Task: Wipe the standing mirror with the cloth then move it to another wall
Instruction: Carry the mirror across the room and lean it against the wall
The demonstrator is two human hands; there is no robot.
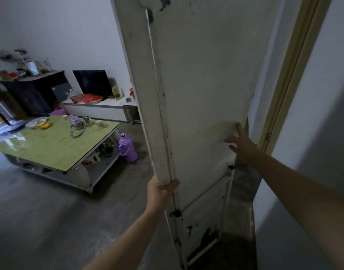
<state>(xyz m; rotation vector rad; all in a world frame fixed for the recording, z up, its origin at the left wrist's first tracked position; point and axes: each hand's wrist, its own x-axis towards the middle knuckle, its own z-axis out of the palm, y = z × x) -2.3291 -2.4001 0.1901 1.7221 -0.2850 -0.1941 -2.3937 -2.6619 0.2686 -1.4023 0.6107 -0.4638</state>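
Note:
The standing mirror [202,90] fills the middle of the view with its worn white back panel toward me, tilted, its folding stand frame low on the panel. My left hand [160,191] is wrapped around its left edge, thumb on the back. My right hand [242,144] reaches to the right edge, fingers spread against the back panel and curling round the side. The mirror glass faces away and is hidden. No cloth is in view.
A green-topped low table [50,147] with dishes and a glass jug stands at left, a purple thermos flask [127,148] on the floor by it. A TV [93,82] on a white unit and a dark cabinet [33,94] line the far wall. A door frame [292,75] and wall stand at right.

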